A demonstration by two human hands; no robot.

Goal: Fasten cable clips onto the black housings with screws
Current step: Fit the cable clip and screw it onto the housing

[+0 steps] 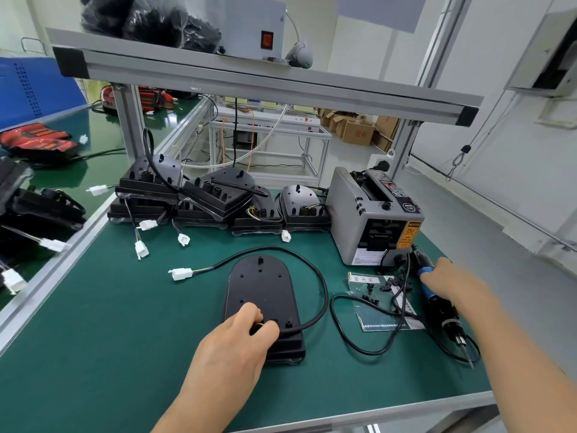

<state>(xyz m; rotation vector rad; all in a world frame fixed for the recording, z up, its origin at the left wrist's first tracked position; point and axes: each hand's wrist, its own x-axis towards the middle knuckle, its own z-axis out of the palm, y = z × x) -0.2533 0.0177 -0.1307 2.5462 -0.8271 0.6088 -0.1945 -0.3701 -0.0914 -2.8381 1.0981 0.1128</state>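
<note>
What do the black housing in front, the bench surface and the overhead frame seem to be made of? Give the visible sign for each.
Black housing: likely moulded plastic, matte; moulded posts and holes, with a soft sheen.
Bench surface: probably a rubber or vinyl mat; even green, with slight glare.
Overhead frame: apparently aluminium extrusion; silvery, grooved, with black end caps.

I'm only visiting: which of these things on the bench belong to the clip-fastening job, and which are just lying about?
In use: black oval housing under the left hand, which pinches a small black part on it; blue-and-black electric screwdriver at the right hand; loose black clips; stacked black housings.
Lying about: grey tape dispenser; red casings; white switch box.
</note>
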